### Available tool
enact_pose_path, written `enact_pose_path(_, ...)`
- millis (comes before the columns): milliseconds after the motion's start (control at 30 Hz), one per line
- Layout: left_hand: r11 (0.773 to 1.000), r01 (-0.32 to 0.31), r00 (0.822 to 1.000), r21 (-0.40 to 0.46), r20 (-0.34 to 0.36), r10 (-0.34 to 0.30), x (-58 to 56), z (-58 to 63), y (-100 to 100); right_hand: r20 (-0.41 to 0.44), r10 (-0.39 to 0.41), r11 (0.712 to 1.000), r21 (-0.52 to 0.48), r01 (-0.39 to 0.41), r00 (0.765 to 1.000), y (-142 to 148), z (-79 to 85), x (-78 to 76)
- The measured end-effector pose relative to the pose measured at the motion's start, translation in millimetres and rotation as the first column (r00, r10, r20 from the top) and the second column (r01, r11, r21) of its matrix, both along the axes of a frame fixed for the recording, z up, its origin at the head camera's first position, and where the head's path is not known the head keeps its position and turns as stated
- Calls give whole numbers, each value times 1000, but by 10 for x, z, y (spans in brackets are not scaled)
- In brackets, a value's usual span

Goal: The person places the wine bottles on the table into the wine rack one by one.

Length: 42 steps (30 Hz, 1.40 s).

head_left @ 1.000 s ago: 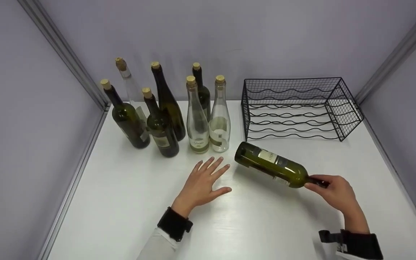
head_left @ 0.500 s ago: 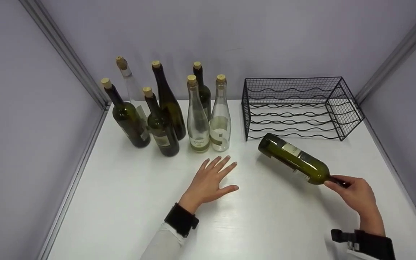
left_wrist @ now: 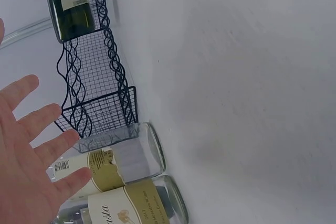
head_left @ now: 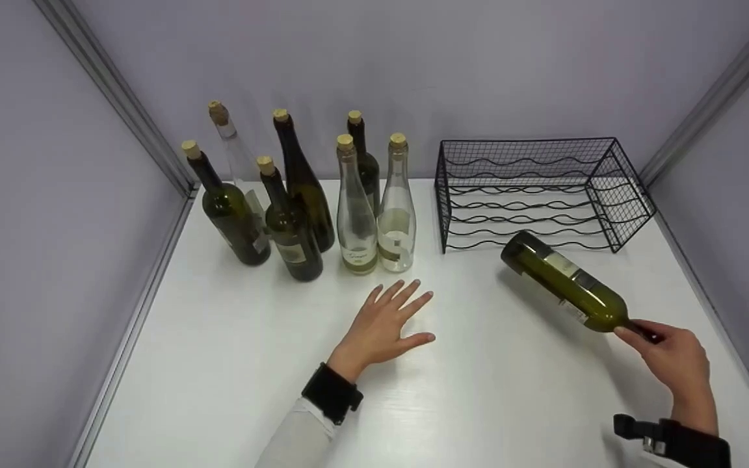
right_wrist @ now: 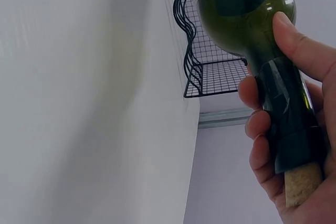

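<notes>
In the head view a green wine bottle point(head_left: 566, 279) is tilted over the right side of the table, its base toward the wire rack. My right hand point(head_left: 673, 357) grips it by the neck; the right wrist view shows the fingers wrapped round the dark neck and a cork point(right_wrist: 303, 184) in its mouth. The black wire wine rack point(head_left: 530, 218) stands at the back right, just beyond the bottle's base. My left hand point(head_left: 381, 328) is spread above the table with nothing in it, in front of two clear bottles point(head_left: 357, 234).
On the left and middle of the white table point(head_left: 218, 364) several corked bottles stand upright, among them a dark green bottle point(head_left: 293, 237) and another green bottle point(head_left: 235, 224). Pale walls point(head_left: 374, 71) close in the back and both sides.
My right hand has carried the green wine bottle to the right, its base coming nearer the rack's front edge. The left hand has shifted slightly right, still spread.
</notes>
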<state>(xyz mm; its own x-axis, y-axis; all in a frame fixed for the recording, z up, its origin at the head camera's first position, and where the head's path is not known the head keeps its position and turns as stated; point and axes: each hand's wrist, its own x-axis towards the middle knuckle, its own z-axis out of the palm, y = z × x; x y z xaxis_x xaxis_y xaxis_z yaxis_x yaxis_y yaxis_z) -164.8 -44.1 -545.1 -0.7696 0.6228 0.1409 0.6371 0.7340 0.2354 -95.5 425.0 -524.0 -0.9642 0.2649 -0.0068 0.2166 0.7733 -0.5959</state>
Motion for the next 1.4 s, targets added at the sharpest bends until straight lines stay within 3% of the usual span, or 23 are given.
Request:
enact_pose_path(333, 1000, 8, 1000, -3, 12, -8, 2, -10, 12, -1, -94, 995, 32, 94, 996, 178, 27, 73)
enact_pose_path(667, 1000, 13, 1000, -1, 13, -13, -9, -28, 28, 82, -183, 983, 49, 179, 980, 266, -7, 121)
enact_pose_path(967, 1000, 13, 999, 9, 36, -13, -10, -41, 35, 123, -288, 958, 55, 283, 950, 287, 10, 72)
enact_pose_path(1400, 1000, 8, 998, 10, 63, -9, 18, -53, 43, 166, -345, 936, -13, 352, 924, 219, -14, -94)
